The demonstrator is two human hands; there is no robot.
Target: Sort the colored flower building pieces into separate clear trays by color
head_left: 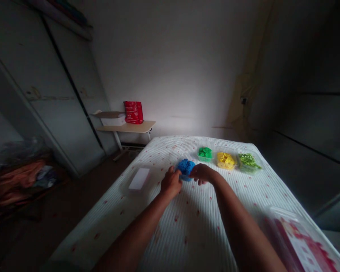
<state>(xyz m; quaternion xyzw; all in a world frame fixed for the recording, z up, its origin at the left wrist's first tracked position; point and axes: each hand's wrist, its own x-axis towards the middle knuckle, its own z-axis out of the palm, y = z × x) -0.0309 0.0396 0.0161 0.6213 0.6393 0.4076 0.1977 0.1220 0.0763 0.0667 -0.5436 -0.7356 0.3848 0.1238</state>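
A small clear plastic container [186,178] heaped with blue pieces [185,165] is on the bedspread in front of me. My left hand [170,183] is closed around its left side, thumb and fingers at the rim. At the right side my right hand [201,173] has its thumb and forefinger pinched against the rim, with the other fingers curled loosely below. The exact shape of the blue pieces is too small to make out.
Behind and to the right stand containers of green pieces [205,153], yellow pieces [226,160] and light-green pieces [248,161]. A pale flat box [139,179] lies left. A clear pack with red contents [303,241] is near right. A small table [136,127] holds a red bag [133,112].
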